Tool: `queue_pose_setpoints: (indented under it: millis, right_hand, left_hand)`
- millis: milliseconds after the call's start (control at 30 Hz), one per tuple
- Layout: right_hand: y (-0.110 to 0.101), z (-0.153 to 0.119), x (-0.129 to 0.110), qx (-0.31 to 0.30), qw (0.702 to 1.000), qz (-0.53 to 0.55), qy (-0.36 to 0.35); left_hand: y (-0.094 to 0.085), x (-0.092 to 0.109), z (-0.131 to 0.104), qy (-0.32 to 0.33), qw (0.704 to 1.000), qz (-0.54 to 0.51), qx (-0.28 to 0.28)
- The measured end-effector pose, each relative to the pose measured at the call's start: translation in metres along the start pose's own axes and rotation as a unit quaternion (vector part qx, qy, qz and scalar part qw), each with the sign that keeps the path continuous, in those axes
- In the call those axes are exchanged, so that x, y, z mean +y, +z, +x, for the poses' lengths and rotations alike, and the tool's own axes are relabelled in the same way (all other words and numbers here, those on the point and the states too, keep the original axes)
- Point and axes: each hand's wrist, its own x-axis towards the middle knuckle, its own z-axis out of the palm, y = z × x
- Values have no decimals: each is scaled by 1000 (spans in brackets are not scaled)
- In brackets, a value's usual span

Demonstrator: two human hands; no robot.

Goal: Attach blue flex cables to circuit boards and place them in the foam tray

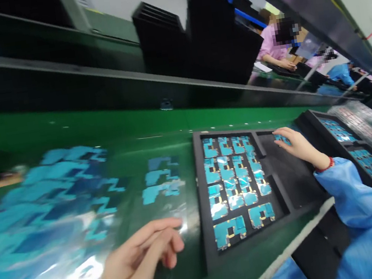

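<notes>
My left hand (141,262) hovers over the green table beside a small clear sheet with blue film pieces (159,192). Its fingers are loosely bent, with nothing visible between them. In the right compartment of a black tray (200,202), my right hand (295,144) has its thumb and fingertips on a small blue-covered circuit board (282,139). Part of that board is hidden by the fingers. Rows of similar circuit boards (227,170) fill the tray's left compartment. A red band circles my right wrist, above a blue sleeve.
Large overlapping sheets of blue film pieces (50,192) cover the table's left side. Another black tray of boards (365,150) stands at right, with clear plastic packs (368,124) behind it. A dark shelf ledge (110,78) runs across the back. Other people sit beyond it.
</notes>
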Motion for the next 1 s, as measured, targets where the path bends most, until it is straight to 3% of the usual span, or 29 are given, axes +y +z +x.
queue_pose_setpoints:
  millis: [67, 133, 300, 400, 467, 633, 800, 1000]
  right_hand:
    - [-2, 38, -31, 2, 998, 39, -54]
    - [8, 87, -67, -7, 993, 82, -90]
    - [82, 221, -146, -53, 987, 117, -99]
    - [124, 282, -170, -77, 988, 115, -69]
    - [141, 307, -175, -87, 988, 113, -50]
    - [152, 331, -162, -108, 988, 106, -29]
    - [145, 319, -148, -125, 984, 117, -45]
    - [120, 301, -129, -129, 974, 183, -26]
  left_hand:
    - [4, 10, -3, -11, 1000, -12, -1]
    - [4, 14, -3, -19, 999, -34, 9]
    - [-3, 14, -1, -17, 994, -103, 8]
    - [-7, 17, 2, -16, 992, -125, 24]
    - [-9, 19, 4, -16, 991, -132, 34]
    - [-15, 24, 5, -20, 987, -153, 52]
    - [-16, 29, 3, -31, 985, -160, 61]
    - [-14, 28, 4, -27, 986, -150, 73]
